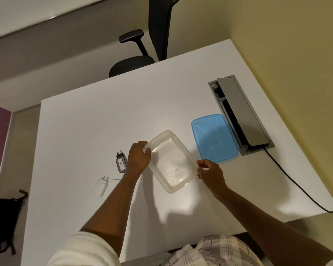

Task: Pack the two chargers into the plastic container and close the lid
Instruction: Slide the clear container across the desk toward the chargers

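A white desk (85, 131) fills most of the view, with a black office chair (142, 60) at its far edge and a grey cable box (240, 114) set into its right side, flap raised.

Both bare arms reach forward from the near edge. The left hand (138, 158) lies knuckles up at the far-left corner of the clear plastic container (171, 162), its fingers (147, 150) curled over the rim and gripping it. The right hand (210, 173) is at the container's near-right side, fingers bent and pinched close to the rim; whether they actually touch it cannot be told.

The container sits open and empty at the middle of the desk, its long axis running from far left to near right. The blue lid (213, 139) lies flat just right of it, apart, next to the cable box.

The dark charger (121, 162) lies just left of the left hand, prongs pointing far. The white charger (102, 185) lies nearer and further left, prongs also pointing far.
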The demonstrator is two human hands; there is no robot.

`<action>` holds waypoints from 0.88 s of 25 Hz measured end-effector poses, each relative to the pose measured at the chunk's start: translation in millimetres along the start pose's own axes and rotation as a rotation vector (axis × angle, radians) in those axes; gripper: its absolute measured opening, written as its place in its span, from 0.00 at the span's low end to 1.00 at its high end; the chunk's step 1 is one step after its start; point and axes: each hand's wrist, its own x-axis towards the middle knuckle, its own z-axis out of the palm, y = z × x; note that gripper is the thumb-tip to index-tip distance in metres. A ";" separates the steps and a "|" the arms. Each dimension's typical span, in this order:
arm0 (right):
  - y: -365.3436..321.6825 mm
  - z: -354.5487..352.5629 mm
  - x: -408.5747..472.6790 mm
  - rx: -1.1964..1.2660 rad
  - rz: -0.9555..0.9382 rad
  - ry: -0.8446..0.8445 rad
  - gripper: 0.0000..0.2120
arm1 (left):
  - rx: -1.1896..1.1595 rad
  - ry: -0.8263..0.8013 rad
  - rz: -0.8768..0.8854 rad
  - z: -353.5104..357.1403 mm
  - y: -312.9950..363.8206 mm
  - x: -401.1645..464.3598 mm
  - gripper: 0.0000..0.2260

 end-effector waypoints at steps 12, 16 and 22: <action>-33.8 -4.5 22.3 -0.271 -0.205 -0.051 0.15 | -0.212 0.034 -0.195 5.5 -55.0 -119.4 0.17; -45.7 -2.8 33.6 -0.332 -0.237 -0.088 0.17 | -0.215 0.022 -0.191 12.2 -60.5 -135.4 0.18; -54.3 0.6 35.4 -0.403 -0.290 -0.114 0.17 | -0.222 0.024 -0.166 16.5 -65.8 -145.2 0.17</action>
